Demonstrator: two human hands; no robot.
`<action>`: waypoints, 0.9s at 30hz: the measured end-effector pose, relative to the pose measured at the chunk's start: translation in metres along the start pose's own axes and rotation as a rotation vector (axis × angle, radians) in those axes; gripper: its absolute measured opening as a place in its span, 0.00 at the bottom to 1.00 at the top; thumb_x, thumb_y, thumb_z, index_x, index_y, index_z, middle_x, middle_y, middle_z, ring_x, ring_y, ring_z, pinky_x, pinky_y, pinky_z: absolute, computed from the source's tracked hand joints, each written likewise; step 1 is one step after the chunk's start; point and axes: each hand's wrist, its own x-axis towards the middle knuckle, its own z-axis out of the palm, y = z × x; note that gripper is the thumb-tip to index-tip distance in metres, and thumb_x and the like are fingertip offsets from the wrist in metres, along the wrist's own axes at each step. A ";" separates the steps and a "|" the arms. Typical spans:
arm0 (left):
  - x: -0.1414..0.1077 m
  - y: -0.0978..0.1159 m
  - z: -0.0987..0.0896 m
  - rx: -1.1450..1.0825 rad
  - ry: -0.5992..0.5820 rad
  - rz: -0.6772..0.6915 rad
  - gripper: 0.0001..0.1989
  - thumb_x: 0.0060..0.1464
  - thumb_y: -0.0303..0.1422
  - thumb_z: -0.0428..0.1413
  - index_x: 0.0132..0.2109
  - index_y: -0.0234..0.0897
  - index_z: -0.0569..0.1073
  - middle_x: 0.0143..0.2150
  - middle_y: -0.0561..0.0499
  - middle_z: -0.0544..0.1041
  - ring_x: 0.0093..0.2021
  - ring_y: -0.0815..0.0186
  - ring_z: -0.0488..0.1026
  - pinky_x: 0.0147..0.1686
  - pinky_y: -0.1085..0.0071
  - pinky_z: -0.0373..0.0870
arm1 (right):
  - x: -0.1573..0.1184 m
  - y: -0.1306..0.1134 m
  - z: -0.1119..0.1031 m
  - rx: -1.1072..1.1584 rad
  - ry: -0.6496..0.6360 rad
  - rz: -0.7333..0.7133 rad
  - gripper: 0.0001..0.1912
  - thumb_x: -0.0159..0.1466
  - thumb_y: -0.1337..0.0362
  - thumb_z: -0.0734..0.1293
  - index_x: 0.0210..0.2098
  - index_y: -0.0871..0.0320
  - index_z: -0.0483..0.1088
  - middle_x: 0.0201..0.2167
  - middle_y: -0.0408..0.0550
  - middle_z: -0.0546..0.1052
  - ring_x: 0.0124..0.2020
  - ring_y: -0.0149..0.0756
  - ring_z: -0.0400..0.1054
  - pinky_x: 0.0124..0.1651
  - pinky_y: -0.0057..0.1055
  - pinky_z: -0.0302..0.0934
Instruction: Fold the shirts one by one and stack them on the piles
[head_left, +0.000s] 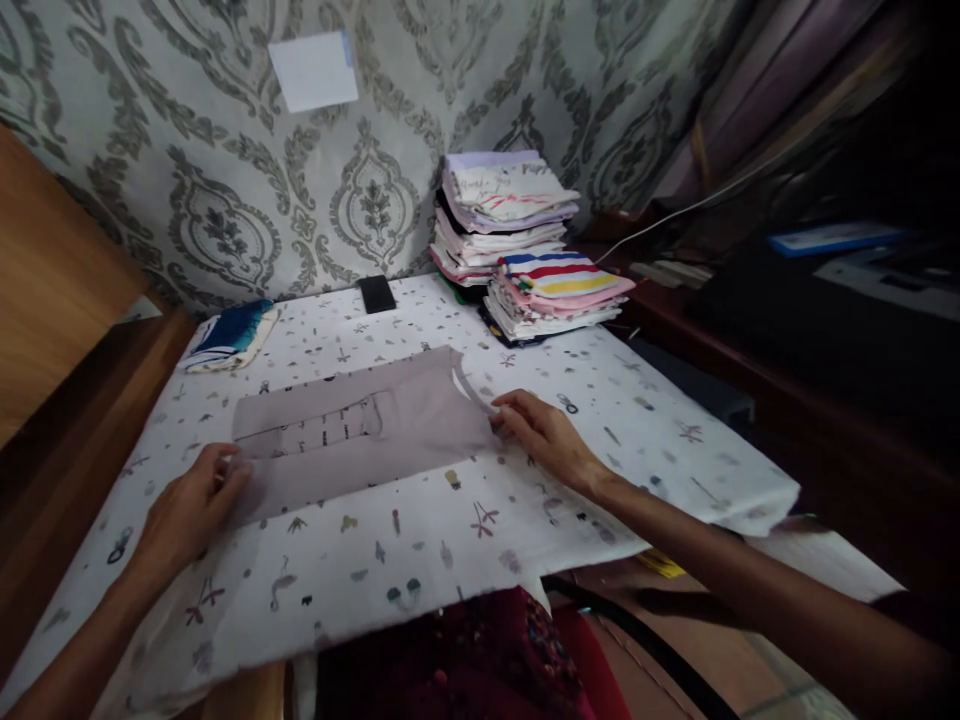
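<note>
Head view: hands [184, 510] [547, 437] in pinch grips on grey garment [416, 420]; blue cloth [234, 332], black object [376, 294], clothes stacks [504, 215] beyond

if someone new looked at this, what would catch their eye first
Probably the two stacks of folded cloth near the wall, a taller one behind and a shorter one in front, topped with bright red, blue and yellow stripes. Next would be the grey garment laid flat mid-table, the left hand at one end and the right hand at its neckline. Behind everything, the ornate patterned wall also stands out.
</note>
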 end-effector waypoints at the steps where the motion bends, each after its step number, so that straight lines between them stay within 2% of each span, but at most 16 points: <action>1: 0.001 0.010 -0.001 0.103 0.043 0.067 0.24 0.59 0.52 0.49 0.51 0.40 0.71 0.41 0.44 0.79 0.41 0.48 0.77 0.35 0.58 0.74 | -0.004 0.001 -0.002 -0.037 -0.011 -0.019 0.16 0.70 0.52 0.57 0.43 0.55 0.70 0.35 0.48 0.80 0.31 0.36 0.72 0.36 0.35 0.66; 3: 0.004 0.038 0.001 0.192 0.067 0.214 0.24 0.63 0.50 0.45 0.54 0.40 0.70 0.50 0.41 0.77 0.50 0.46 0.75 0.41 0.55 0.74 | -0.011 0.004 -0.007 -0.106 -0.048 -0.072 0.15 0.70 0.52 0.58 0.41 0.55 0.71 0.33 0.47 0.79 0.30 0.36 0.70 0.35 0.34 0.65; 4: 0.006 0.056 0.004 0.167 0.029 0.302 0.23 0.64 0.49 0.44 0.55 0.39 0.69 0.52 0.41 0.76 0.52 0.48 0.74 0.44 0.56 0.74 | -0.013 0.006 -0.008 -0.134 -0.069 -0.109 0.14 0.69 0.53 0.61 0.42 0.55 0.71 0.33 0.47 0.78 0.31 0.36 0.70 0.36 0.34 0.66; 6: 0.013 0.097 0.017 0.058 -0.119 0.478 0.20 0.67 0.46 0.43 0.55 0.41 0.69 0.53 0.44 0.75 0.53 0.53 0.74 0.47 0.59 0.73 | -0.018 0.012 -0.010 -0.178 -0.105 -0.186 0.11 0.64 0.58 0.67 0.43 0.55 0.71 0.39 0.48 0.78 0.34 0.36 0.71 0.40 0.34 0.68; 9: 0.029 0.161 0.051 -0.051 -0.321 0.714 0.17 0.70 0.39 0.42 0.57 0.41 0.70 0.52 0.46 0.75 0.51 0.58 0.73 0.49 0.61 0.72 | -0.022 0.020 -0.008 -0.215 -0.114 -0.269 0.07 0.62 0.66 0.67 0.41 0.55 0.72 0.48 0.51 0.75 0.37 0.34 0.71 0.43 0.34 0.69; 11: 0.042 0.197 0.080 -0.100 -0.394 0.868 0.16 0.69 0.34 0.42 0.57 0.41 0.69 0.54 0.45 0.74 0.54 0.58 0.72 0.53 0.60 0.70 | -0.023 0.023 -0.005 -0.196 -0.088 -0.280 0.05 0.64 0.67 0.64 0.38 0.55 0.73 0.47 0.50 0.75 0.35 0.32 0.71 0.41 0.34 0.69; 13: 0.054 0.220 0.109 -0.143 -0.444 0.998 0.16 0.67 0.28 0.44 0.57 0.40 0.69 0.56 0.45 0.73 0.57 0.59 0.70 0.57 0.59 0.68 | -0.023 0.025 -0.002 -0.158 -0.056 -0.286 0.07 0.66 0.68 0.63 0.35 0.56 0.73 0.46 0.50 0.76 0.34 0.32 0.72 0.40 0.34 0.68; 15: 0.065 0.232 0.131 -0.163 -0.478 1.068 0.15 0.64 0.25 0.46 0.54 0.39 0.70 0.55 0.45 0.72 0.58 0.59 0.69 0.59 0.58 0.67 | -0.022 0.026 -0.002 -0.123 -0.029 -0.289 0.08 0.66 0.68 0.62 0.34 0.56 0.73 0.44 0.50 0.76 0.35 0.33 0.72 0.40 0.34 0.67; 17: 0.075 0.235 0.144 -0.158 -0.499 1.089 0.13 0.61 0.24 0.49 0.49 0.39 0.71 0.51 0.45 0.73 0.55 0.59 0.69 0.58 0.58 0.67 | -0.020 0.027 -0.004 -0.080 -0.005 -0.282 0.08 0.67 0.68 0.62 0.34 0.56 0.72 0.41 0.49 0.77 0.36 0.34 0.72 0.41 0.34 0.67; 20: 0.083 0.233 0.147 -0.157 -0.524 1.085 0.07 0.59 0.24 0.52 0.43 0.38 0.71 0.47 0.47 0.73 0.50 0.60 0.71 0.53 0.60 0.70 | -0.020 0.029 -0.008 0.002 0.000 -0.282 0.07 0.68 0.67 0.61 0.35 0.56 0.70 0.39 0.48 0.76 0.37 0.35 0.71 0.42 0.34 0.66; 22: 0.085 0.232 0.145 -0.154 -0.531 1.077 0.06 0.59 0.24 0.52 0.41 0.38 0.71 0.45 0.48 0.73 0.48 0.61 0.71 0.51 0.62 0.70 | -0.021 0.029 -0.008 0.008 -0.029 -0.291 0.05 0.67 0.65 0.63 0.36 0.56 0.70 0.41 0.49 0.76 0.35 0.34 0.70 0.40 0.33 0.66; 24: 0.083 0.232 0.145 -0.131 -0.518 1.075 0.05 0.59 0.24 0.52 0.41 0.38 0.70 0.46 0.47 0.72 0.49 0.60 0.71 0.51 0.62 0.70 | -0.022 0.029 -0.007 -0.045 -0.056 -0.294 0.02 0.65 0.66 0.65 0.37 0.56 0.70 0.44 0.49 0.75 0.34 0.33 0.69 0.40 0.33 0.65; 27: 0.079 0.232 0.148 -0.103 -0.477 1.079 0.05 0.60 0.25 0.51 0.39 0.39 0.69 0.48 0.46 0.72 0.51 0.59 0.69 0.52 0.61 0.69 | -0.022 0.029 -0.005 -0.082 -0.052 -0.269 0.03 0.63 0.69 0.65 0.34 0.56 0.70 0.44 0.49 0.75 0.32 0.32 0.68 0.39 0.32 0.64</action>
